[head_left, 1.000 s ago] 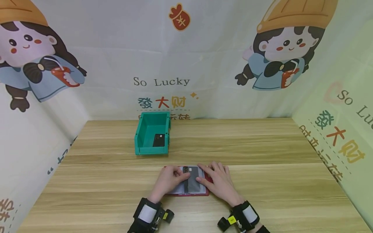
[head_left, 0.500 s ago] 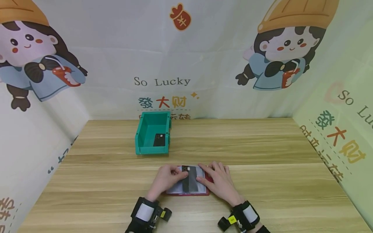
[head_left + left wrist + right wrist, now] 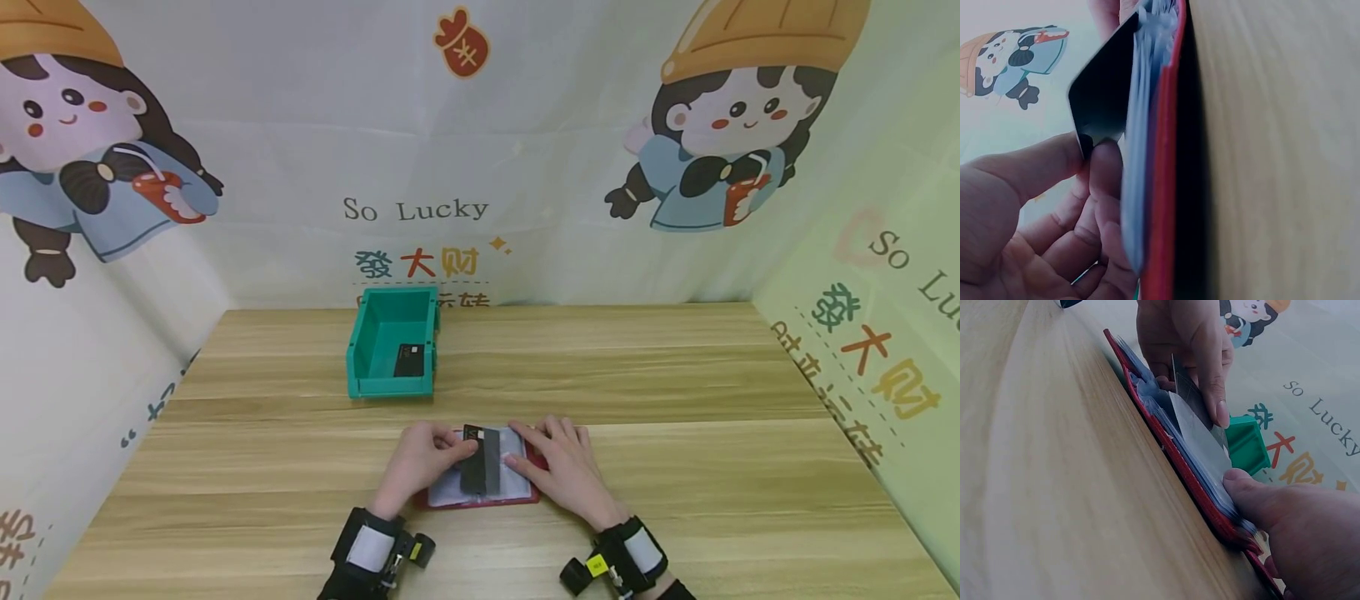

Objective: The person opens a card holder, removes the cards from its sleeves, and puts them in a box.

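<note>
Left hand: we see our left hand [image 3: 420, 460] pinching a dark card [image 3: 480, 460] by its edge, thumb on one side, fingers on the other.
Right hand: our right hand [image 3: 558, 467] lies flat, fingers spread, pressing down on the red card book [image 3: 529, 498].
Card: it is thin and black, tilted up out of the clear pockets, low in the middle of the head view.
Card book: it lies open on the wooden table [image 3: 675, 392].
Wrist views: we see the card standing off the pages from the side; the head view looks flat.
Green bin [image 3: 392, 354]: it sits above the hands, with another black card [image 3: 408, 360] inside.
</note>
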### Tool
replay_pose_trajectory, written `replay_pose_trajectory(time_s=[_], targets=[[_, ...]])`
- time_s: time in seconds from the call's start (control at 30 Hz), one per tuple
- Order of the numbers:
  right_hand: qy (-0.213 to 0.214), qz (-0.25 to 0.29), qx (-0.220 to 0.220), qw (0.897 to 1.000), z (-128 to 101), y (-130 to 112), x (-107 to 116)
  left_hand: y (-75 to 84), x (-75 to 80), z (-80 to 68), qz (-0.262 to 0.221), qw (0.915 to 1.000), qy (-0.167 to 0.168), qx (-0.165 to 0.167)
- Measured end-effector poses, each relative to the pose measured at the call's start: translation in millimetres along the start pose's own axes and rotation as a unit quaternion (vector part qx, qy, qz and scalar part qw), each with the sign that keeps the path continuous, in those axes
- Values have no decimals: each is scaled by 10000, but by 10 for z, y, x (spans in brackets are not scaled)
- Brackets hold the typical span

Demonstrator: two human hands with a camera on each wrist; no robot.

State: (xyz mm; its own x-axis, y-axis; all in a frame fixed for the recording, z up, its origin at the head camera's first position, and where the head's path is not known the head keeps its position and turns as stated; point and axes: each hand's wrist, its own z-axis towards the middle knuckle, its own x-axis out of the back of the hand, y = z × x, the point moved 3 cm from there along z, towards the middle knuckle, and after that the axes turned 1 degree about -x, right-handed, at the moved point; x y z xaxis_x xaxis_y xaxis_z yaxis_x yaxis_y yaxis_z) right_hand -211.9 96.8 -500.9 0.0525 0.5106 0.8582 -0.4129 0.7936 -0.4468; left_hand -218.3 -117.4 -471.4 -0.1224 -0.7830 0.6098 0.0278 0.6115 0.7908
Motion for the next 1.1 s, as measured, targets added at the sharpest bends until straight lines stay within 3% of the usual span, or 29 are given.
replay_pose_trajectory(time_s=[0.4,0.6,0.9,1.1], targets=[[-162,33,-156,9997,2,1,4,-47,58,-37,-299,9985,-187,419],[-64,34,-88,9999,4,-5,4,-114,127,-37,-410,9975,-27,580],[-75,52,-104,9999,-4,3,6,-198,275,8,-579,9975,-67,394],[-181,72,-156,9997,5,13,1,-117,498,62,-727,9973,-64,94]])
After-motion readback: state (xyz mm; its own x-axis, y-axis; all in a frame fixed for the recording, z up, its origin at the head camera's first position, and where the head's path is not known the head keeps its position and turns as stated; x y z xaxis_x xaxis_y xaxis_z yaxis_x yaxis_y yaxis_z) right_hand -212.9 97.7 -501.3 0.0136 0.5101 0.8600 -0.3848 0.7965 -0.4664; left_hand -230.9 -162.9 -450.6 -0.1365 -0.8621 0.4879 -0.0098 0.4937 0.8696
